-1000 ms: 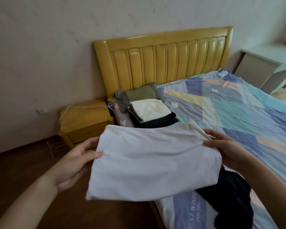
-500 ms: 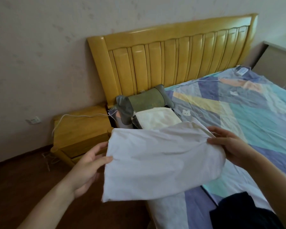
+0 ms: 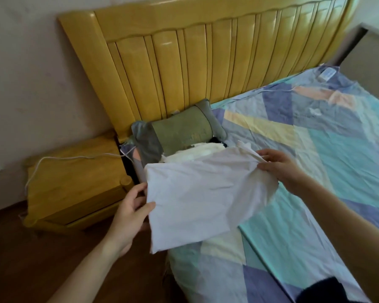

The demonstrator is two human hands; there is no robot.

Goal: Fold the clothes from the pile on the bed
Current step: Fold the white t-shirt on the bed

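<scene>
At frame centre, the left hand (image 3: 130, 212) and right hand (image 3: 279, 169) grip a folded white cloth (image 3: 202, 195) by its sides above the bed (image 3: 315, 193). A cream garment (image 3: 195, 153) and green pillow (image 3: 182, 132) lie just behind it, a nightstand (image 3: 74, 184) at left.

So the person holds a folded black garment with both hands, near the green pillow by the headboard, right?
Not quite. The head view shows that the folded garment is white, not black. The left hand and the right hand do hold it by its two sides, near the green pillow by the headboard.

2 hands (image 3: 131, 206) (image 3: 280, 169), 1 white cloth (image 3: 206, 193) (folded), 1 pillow (image 3: 182, 130).
</scene>
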